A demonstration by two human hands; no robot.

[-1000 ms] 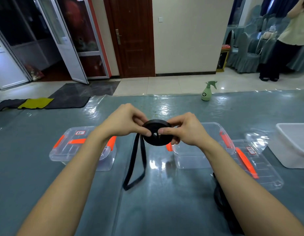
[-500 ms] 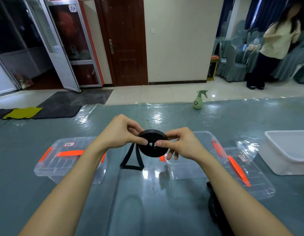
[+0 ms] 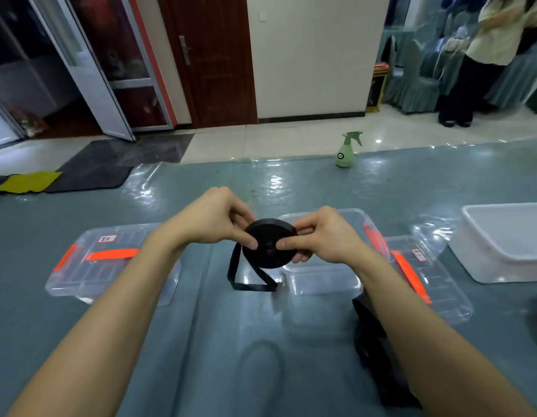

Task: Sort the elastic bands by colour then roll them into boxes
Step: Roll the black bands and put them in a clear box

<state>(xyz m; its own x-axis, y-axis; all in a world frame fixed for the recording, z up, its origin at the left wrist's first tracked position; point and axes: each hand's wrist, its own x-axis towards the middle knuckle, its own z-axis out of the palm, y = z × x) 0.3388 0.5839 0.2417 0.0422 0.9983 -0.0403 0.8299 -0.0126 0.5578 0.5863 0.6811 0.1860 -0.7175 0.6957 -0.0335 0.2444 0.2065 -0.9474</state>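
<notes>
Above the table, held between both hands, the rolled black elastic band stands on edge with its flat face toward the camera. The left hand and right hand each pinch it, thumbs on the face. Its unwound tail hangs from the roll's left side, nearer the left hand. The open clear box lies just behind, to the right.

Black band's loose tail shorter than a second ago; more on the roll
</notes>
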